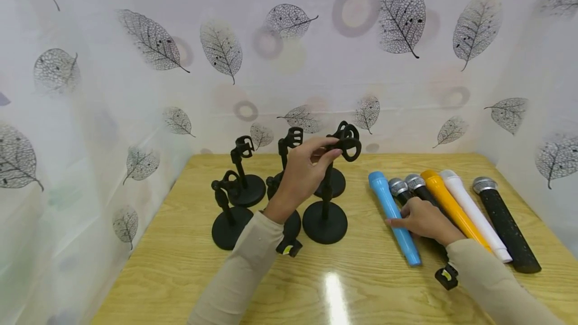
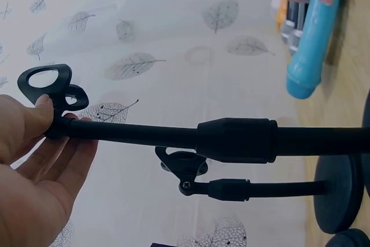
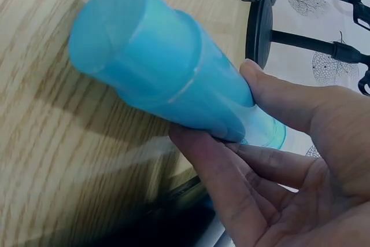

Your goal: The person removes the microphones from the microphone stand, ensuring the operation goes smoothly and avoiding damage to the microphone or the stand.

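Note:
My left hand (image 1: 301,170) pinches the top of a black microphone stand (image 1: 326,222) just below its ring-shaped clip (image 1: 351,148). In the left wrist view, the thumb is against the clip's joint and the fingers are behind the pole. Over on the right, my right hand (image 1: 423,220) grips a light blue microphone (image 1: 389,199) around its middle. The right wrist view shows thumb and fingers on opposite sides of the blue barrel (image 3: 173,67). Whether the microphone touches the table is hard to tell.
Several more black stands, such as the front-left one (image 1: 228,227), stand around the left forearm. Right of the blue microphone lie two slim black microphones with silver heads, an orange one (image 1: 451,204), a white one (image 1: 476,217) and a thick black one (image 1: 506,224). A leaf-patterned sheet (image 1: 316,79) backs the wooden table.

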Tool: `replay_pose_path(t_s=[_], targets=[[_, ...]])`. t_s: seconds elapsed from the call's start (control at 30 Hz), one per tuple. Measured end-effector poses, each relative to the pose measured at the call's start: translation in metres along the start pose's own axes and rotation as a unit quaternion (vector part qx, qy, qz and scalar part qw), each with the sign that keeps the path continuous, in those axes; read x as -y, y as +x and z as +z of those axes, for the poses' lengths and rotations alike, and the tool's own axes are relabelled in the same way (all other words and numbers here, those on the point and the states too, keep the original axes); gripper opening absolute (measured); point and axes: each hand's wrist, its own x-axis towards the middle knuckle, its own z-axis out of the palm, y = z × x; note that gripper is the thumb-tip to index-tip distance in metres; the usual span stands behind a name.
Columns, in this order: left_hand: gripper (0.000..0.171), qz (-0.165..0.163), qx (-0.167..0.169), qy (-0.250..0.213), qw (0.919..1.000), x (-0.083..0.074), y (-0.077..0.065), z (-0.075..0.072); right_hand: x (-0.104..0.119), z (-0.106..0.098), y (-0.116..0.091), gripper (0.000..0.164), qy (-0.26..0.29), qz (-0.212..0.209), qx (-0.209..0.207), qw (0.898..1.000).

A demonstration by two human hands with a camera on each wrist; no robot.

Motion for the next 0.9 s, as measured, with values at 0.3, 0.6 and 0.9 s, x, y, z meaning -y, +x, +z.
replay_pose_path(t_s=[0.3, 0.6, 0.9], targets=[[0.04, -0.004, 0.023, -0.046, 0.9987, 0.003, -0.005, -0.001, 0.003, 0.002, -0.002, 0.052, -0.002, 0.009, 0.001, 1.0], [0.057, -0.023, 0.027, -0.004, 0.9994, 0.003, -0.024, -0.005, 0.004, 0.0, -0.001, 0.044, -0.038, 0.021, 0.003, 0.999], [0.066, -0.094, 0.055, 0.023, 0.9938, 0.002, -0.066, -0.009, 0.017, -0.024, 0.005, 0.036, -0.077, -0.034, -0.037, 0.996]])
